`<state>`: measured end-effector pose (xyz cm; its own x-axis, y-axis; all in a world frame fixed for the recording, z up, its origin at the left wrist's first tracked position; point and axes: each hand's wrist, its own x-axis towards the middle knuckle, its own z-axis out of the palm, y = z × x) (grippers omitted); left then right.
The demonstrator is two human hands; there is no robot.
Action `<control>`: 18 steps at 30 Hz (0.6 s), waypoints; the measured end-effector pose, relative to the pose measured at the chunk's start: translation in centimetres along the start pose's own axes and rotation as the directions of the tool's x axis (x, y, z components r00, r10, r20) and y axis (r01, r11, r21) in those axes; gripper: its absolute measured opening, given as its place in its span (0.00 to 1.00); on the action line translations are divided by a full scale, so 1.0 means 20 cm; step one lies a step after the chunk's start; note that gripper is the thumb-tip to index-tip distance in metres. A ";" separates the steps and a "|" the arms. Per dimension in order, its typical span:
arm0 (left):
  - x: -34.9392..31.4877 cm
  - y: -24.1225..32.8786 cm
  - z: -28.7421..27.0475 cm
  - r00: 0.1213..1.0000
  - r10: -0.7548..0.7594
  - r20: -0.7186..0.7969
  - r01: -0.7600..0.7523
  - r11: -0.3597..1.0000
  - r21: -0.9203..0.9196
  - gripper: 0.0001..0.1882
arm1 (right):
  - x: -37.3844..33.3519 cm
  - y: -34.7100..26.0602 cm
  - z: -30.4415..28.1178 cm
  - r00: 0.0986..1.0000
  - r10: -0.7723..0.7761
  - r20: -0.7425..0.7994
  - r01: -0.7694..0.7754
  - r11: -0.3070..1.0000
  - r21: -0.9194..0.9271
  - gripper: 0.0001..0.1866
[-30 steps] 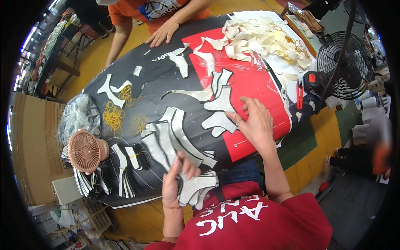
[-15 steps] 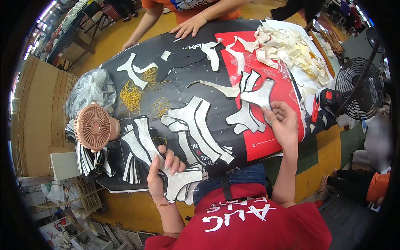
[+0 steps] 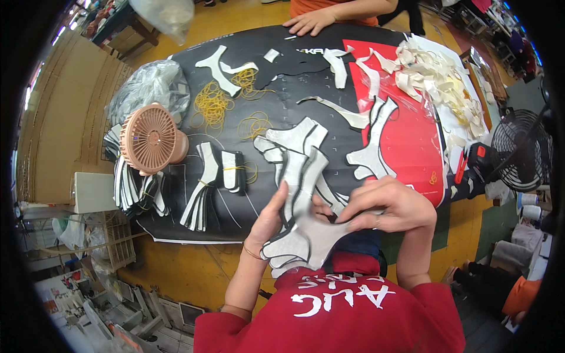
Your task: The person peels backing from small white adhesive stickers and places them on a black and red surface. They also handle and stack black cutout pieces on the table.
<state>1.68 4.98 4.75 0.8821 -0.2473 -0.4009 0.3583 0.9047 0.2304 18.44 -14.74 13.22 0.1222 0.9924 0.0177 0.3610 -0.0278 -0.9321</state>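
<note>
Near the table's front edge, my left hand [image 3: 268, 226] is closed around a stack of white Y-shaped fabric pieces [image 3: 285, 246] with dark edges. My right hand [image 3: 393, 206] pinches one arm of a single white Y-shaped piece [image 3: 318, 230], which is smeared by motion and lies over the stack. Some left fingers are hidden behind the pieces. Just beyond the hands lies a fanned pile of similar pieces [image 3: 297, 136]. A smaller pile [image 3: 376, 141] rests across the border of the black and red sheets.
At the left stand a pink fan [image 3: 152, 140], a clear plastic bag [image 3: 152, 88] and banded bundles [image 3: 203, 191]. Yellow rubber bands [image 3: 213, 106] lie loose. Pale scraps [image 3: 438, 79] are heaped at the far right, by a black fan [image 3: 521, 144]. Another person's hand [image 3: 312, 22] rests on the far edge.
My right hand has come left and nearer, bringing its piece from above the red sheet onto the stack in my left hand. The whole view has shifted. The other person's arm at left has gone.
</note>
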 end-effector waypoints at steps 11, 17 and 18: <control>0.05 -0.10 0.04 0.936 -0.253 0.244 0.306 0.928 -0.211 0.45 | 0.20 -0.05 0.11 0.984 -0.016 0.178 0.084 0.922 -0.379 0.10; 0.02 -0.12 0.03 0.957 -0.264 0.121 0.281 0.947 -0.157 0.40 | 0.15 -0.03 0.09 0.987 -0.128 0.095 0.149 0.950 -0.273 0.09; 0.01 -0.12 0.02 0.965 -0.261 0.027 0.262 0.953 -0.154 0.39 | 0.12 -0.03 0.06 0.984 -0.158 0.078 0.172 0.957 -0.233 0.09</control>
<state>1.10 2.53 4.55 0.7658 -0.4842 -0.4232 0.5257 0.8504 -0.0217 17.47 -12.12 13.32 -0.0084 0.9906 0.1362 0.5818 0.1156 -0.8051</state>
